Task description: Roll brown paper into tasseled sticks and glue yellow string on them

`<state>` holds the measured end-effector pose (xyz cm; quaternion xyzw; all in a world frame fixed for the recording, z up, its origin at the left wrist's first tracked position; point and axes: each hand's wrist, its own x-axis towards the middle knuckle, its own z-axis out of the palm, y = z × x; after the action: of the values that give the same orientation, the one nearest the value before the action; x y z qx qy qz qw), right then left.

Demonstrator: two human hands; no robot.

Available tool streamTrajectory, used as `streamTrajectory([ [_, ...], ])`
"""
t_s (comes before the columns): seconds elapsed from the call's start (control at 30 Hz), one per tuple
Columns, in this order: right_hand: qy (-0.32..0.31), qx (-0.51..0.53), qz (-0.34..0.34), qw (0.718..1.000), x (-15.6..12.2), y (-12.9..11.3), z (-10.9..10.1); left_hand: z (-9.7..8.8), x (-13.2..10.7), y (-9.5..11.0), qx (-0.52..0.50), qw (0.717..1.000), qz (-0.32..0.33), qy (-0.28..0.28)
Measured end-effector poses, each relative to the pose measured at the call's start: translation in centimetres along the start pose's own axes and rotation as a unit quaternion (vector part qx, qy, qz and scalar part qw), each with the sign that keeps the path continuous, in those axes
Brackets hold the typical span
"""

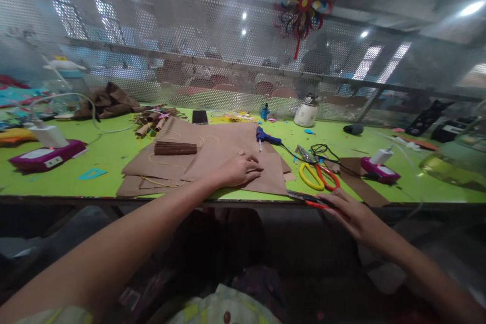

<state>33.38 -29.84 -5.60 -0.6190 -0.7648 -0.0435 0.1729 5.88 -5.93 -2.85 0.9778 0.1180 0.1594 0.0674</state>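
Note:
My left hand (pixel 241 168) lies on a sheet of brown kraft paper (pixel 228 136), fingers stretched out and apart. In my right hand (pixel 347 208), at the table's front edge, is a slim red-and-black utility knife (pixel 313 199). Its narrow tip points left and reaches the paper's near right corner. Beyond my left hand, a blue glue gun (pixel 268 136) rests on the paper's right side. Scissors with one yellow and one red handle (pixel 312 176) lie just above my right hand. A pleated dark brown paper bundle (pixel 175 148) sits on the left part of the paper stack.
Purple power strips with white plugs stand left (pixel 49 155) and right (pixel 380 170). A black cord (pixel 322 151) curls beside the scissors. Rolled brown paper pieces (pixel 150 124), a white jar (pixel 306 111) and a blue bottle (pixel 265 111) stand farther back, before a perforated metal screen (pixel 228 61).

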Motion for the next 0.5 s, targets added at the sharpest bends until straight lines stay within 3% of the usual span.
streamTrajectory([
  [0.37, -0.010, 0.062, 0.031, 0.998, -1.3, -1.4, -0.1, 0.2, 0.0, -0.2, -0.001, 1.000, 0.011, 0.003],
  [0.5, 0.013, 0.064, 0.040, 0.997, -1.5, -1.9, -0.3, 0.1, 0.0, -0.1, 0.000, 1.000, 0.012, 0.005],
])
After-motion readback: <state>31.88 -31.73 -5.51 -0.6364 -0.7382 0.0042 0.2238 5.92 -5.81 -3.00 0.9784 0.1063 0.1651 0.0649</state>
